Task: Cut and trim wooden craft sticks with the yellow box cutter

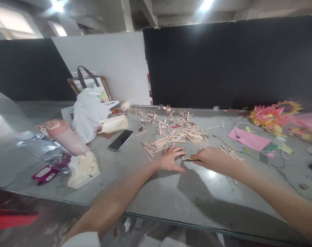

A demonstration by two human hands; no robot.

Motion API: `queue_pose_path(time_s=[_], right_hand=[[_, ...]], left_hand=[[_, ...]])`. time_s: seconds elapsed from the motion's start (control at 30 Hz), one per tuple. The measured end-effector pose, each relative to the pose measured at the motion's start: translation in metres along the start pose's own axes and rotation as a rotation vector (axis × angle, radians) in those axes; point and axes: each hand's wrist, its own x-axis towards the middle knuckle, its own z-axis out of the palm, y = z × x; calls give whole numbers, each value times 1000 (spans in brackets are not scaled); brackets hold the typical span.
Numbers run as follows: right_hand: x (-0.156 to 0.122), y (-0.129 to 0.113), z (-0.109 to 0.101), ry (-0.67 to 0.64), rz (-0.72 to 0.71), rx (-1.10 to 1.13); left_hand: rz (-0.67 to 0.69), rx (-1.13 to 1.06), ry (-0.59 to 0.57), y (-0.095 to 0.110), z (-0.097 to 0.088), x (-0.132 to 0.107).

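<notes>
My left hand (172, 159) rests on the table, its thumb and forefinger pressing on the two ends of a short wooden stick (182, 162). My right hand (209, 158) is closed around a slim utility knife (191, 159) with some yellow on it. The knife's dark tip points left and meets the middle of the stick, though whether it cuts in is too small to tell. Just beyond my hands lies a pile of loose wooden sticks (194, 134). Behind it stand several star-shaped pieces made of crossed sticks (153, 117).
A phone (121, 140), a white plastic bag (86, 113), a pink cup (65, 137), a clear bottle (38, 145) and a tissue pack (83, 168) lie to the left. Pink paper (248, 139), a white cable (258, 127) and pink-yellow paper crafts (270, 118) are at the right.
</notes>
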Motion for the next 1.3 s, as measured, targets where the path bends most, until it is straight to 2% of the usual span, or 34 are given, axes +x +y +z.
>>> queue_pose_path(time_s=[0.17, 0.3, 0.4, 0.6, 0.73, 0.87, 0.97, 1.13, 1.3], right_hand=[[-16, 11, 25, 134, 22, 184], [-22, 18, 48, 336, 70, 420], [-23, 21, 64, 497, 175, 556], [-18, 14, 83, 652, 361, 715], [-8, 8, 99, 780, 396, 864], [-4, 6, 108, 798, 404, 920], [-4, 6, 108, 785, 410, 945], [-5, 7, 108, 785, 442, 982], [-2, 6, 106, 784, 469, 999]], left_hand=[[-4, -18, 49, 2, 0, -5], [2, -19, 38, -2, 2, -6], [-18, -30, 79, -4, 5, -7], [11, 35, 96, 2, 1, -14], [74, 101, 116, 2, -2, -14], [151, 143, 100, -2, -1, -9], [159, 137, 167, -2, -2, -6], [137, 117, 254, 4, -4, -8], [84, 37, 294, 4, 2, -8]])
